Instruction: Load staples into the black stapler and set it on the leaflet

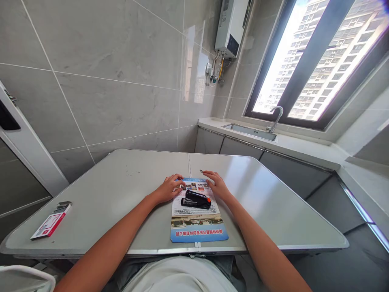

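A printed leaflet (197, 222) with blue bands, small photos and text lies flat on the table in front of me. On its middle rests a black stapler (197, 199) with an orange-red spot at its right end. My left hand (170, 188) lies at the leaflet's upper left edge, fingers bent and apart, holding nothing visible. At the upper right edge is my right hand (218, 185), its fingers stretched forward and the thumb apart. Just beyond its fingertips sits a small dark metallic piece (201, 171), too small to name; touching or slightly apart, I cannot tell.
The pale folding table (146, 162) has a centre seam and metal rim. Several tiny dark bits (132, 172) lie at its far left. A red-and-white package (52, 221) is near the left edge. Behind stand a counter with a sink (252, 130) and tap (276, 117).
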`<state>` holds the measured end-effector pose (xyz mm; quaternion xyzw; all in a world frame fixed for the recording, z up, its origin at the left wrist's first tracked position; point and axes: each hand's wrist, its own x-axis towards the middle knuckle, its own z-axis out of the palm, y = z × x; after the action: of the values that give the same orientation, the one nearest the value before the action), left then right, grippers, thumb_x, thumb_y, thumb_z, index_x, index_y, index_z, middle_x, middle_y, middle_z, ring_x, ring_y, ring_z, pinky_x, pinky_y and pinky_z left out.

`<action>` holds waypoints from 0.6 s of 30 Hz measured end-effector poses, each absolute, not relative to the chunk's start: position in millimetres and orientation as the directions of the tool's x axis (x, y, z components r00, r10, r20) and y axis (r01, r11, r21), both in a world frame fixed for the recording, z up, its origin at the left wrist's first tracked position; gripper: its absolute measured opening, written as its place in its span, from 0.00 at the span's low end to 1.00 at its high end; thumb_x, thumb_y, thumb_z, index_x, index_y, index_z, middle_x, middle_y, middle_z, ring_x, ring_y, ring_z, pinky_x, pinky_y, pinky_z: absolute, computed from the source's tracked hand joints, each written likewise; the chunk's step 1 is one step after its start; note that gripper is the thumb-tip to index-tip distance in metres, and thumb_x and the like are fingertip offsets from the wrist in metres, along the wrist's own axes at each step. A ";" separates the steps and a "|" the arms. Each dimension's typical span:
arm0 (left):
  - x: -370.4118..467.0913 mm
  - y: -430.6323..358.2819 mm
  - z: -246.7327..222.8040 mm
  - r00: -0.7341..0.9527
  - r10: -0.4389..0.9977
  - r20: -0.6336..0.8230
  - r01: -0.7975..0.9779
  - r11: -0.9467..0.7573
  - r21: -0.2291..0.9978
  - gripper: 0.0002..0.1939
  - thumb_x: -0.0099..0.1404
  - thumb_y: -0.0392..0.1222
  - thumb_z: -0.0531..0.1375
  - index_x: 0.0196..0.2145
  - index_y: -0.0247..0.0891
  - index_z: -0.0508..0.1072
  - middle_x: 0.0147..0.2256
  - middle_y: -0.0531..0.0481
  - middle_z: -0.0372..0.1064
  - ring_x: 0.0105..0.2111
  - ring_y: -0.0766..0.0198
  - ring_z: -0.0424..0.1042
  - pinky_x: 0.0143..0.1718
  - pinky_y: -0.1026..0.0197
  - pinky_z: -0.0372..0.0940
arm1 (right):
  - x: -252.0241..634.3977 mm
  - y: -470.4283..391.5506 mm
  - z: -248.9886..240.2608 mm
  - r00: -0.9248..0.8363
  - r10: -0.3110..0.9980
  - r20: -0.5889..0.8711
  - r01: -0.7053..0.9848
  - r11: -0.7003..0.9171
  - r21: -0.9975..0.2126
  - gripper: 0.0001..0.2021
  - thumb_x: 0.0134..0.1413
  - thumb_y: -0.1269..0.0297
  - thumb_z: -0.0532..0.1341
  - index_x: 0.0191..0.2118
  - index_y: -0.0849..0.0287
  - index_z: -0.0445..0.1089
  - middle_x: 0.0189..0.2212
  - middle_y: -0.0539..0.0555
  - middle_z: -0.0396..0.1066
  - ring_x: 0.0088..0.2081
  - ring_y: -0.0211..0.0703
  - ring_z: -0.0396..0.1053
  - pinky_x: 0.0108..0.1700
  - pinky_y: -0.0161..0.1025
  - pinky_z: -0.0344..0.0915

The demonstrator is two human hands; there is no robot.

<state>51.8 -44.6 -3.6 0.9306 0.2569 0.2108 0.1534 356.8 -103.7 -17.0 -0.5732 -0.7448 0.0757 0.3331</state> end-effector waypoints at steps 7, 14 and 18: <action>61.6 -47.8 -0.4 0.706 0.552 0.444 0.249 -0.780 0.574 0.16 0.73 0.47 0.60 0.55 0.44 0.69 0.56 0.43 0.69 0.54 0.55 0.72 0.60 0.50 0.66 | 318.9 -120.7 -1.0 -0.496 0.756 0.426 0.433 0.641 -0.634 0.20 0.75 0.52 0.53 0.61 0.49 0.73 0.61 0.57 0.73 0.62 0.51 0.67 0.67 0.56 0.60; 65.9 -54.9 1.8 0.721 0.564 0.402 0.235 -0.745 0.624 0.10 0.74 0.48 0.59 0.47 0.42 0.73 0.44 0.50 0.77 0.44 0.59 0.75 0.51 0.56 0.69 | 318.6 -126.2 2.7 -0.577 0.709 0.406 0.338 0.659 -0.672 0.27 0.70 0.41 0.55 0.65 0.49 0.71 0.64 0.58 0.68 0.65 0.53 0.64 0.69 0.54 0.56; 63.3 -52.9 4.8 0.674 0.602 0.429 0.323 -0.762 0.561 0.10 0.74 0.48 0.57 0.46 0.43 0.74 0.42 0.51 0.78 0.42 0.59 0.76 0.51 0.54 0.68 | 319.6 -128.2 7.4 -0.565 0.716 0.411 0.322 0.650 -0.688 0.28 0.68 0.41 0.59 0.66 0.49 0.69 0.65 0.59 0.68 0.66 0.55 0.63 0.69 0.55 0.56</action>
<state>63.3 -52.9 4.8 0.8866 0.2607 0.3082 0.2259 319.6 -128.2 7.4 -0.3095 -0.8385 0.2817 0.3491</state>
